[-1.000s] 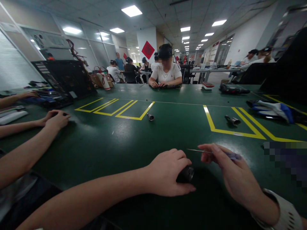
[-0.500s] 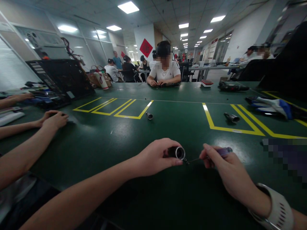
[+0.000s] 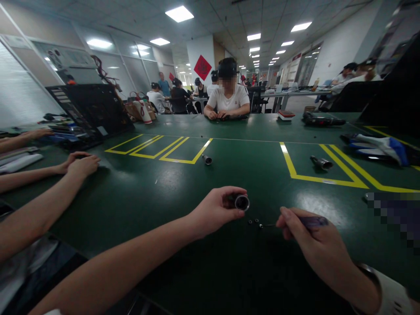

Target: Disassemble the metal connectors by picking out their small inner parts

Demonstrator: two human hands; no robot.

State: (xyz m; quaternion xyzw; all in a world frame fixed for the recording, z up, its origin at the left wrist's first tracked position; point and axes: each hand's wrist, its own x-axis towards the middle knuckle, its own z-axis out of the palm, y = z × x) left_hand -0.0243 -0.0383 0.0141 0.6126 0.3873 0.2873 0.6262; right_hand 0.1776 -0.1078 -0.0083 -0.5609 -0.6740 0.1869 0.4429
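Observation:
My left hand (image 3: 213,212) is closed around a dark metal tube (image 3: 242,202), its shiny-rimmed round mouth turned toward me. Between the fingers and thumb of my right hand (image 3: 313,238) is a thin-shafted screwdriver (image 3: 315,222) with a purplish see-through handle. Its shaft points left, and the tip is at one of a few small dark pieces (image 3: 250,222) just below the tube's mouth. Those pieces look ring-like, but they are too small to name. Tube and screwdriver tip are apart.
Yellow tape (image 3: 179,160) marks boxes on the green table (image 3: 147,227). Two metal fittings (image 3: 207,160) (image 3: 321,163) lie farther off. Gloves (image 3: 377,146) and a dark tool (image 3: 323,119) are at right. A neighbour's hands (image 3: 80,164) rest at left; another person (image 3: 228,98) sits opposite.
The tube in my left hand has shifted up and left, away from the screwdriver tip. More small dark pieces now show below its mouth. The view has turned slightly.

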